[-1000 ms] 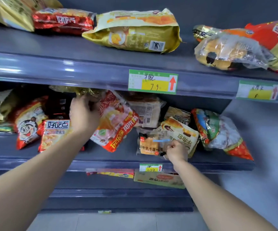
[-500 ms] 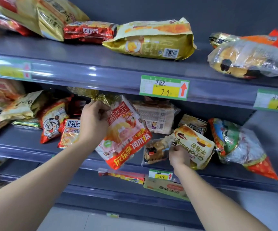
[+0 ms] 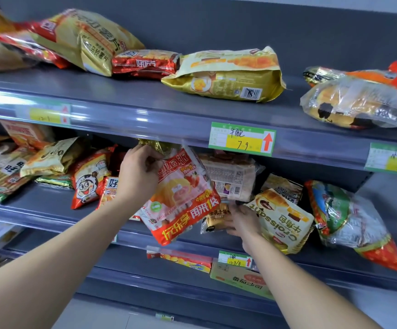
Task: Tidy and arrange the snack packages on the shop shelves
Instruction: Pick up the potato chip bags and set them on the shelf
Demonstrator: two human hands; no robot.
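Grips at the middle shelf (image 3: pixel 45 207).
My left hand (image 3: pixel 140 172) pinches the pink cake bag (image 3: pixel 183 198) by its top, long axis slanting down-right; right hand (image 3: pixel 242 222) holds the small bread packet (image 3: pixel 214 219) just beneath.

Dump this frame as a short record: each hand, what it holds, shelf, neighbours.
left hand: grips the top of the pink-red cake pack
cake pack state: tilted, lower end hanging past the middle shelf front
right hand: holds the small clear bread pack
neighbour: croissant bag, print upside down, just right of the right hand
price tag: on the upper shelf edge, red arrow pointing up
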